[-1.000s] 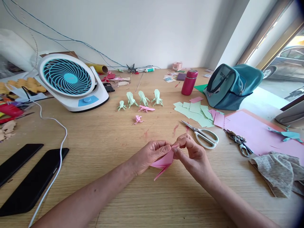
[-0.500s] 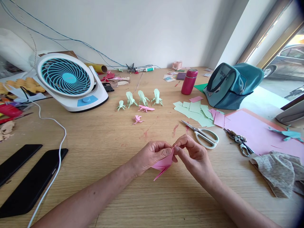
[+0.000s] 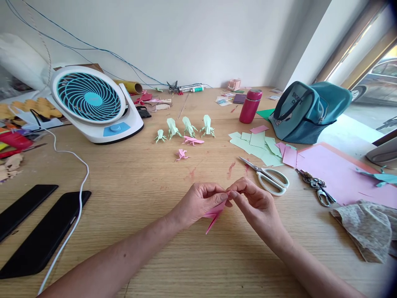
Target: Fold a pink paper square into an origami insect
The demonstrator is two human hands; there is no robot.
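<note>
Between my two hands is a folded piece of pink origami paper (image 3: 217, 210), held a little above the table, its narrow point hanging down toward me. My left hand (image 3: 203, 203) pinches it between thumb and fingers from the left. At its upper right tip, my right hand (image 3: 252, 203) closes thumb and forefinger on the paper; the fingertips hide the exact fold there. Beyond the hands stand several pale green origami figures (image 3: 206, 126) with legs, along with a long pink origami figure (image 3: 193, 141) and a small pink origami frog (image 3: 181, 155).
White-handled scissors (image 3: 273, 180) lie just past my right hand, near keys (image 3: 316, 184). Green paper pieces (image 3: 248, 145), a maroon flask (image 3: 250, 106) and a teal bag (image 3: 310, 111) are farther right. A fan (image 3: 93, 103), white cable (image 3: 81, 198) and black slabs (image 3: 46, 231) occupy the left.
The view has shifted slightly, moving the scene a little to the right. Both hands keep their pinch, and the pink paper is turned slightly, with less of its left part showing.
</note>
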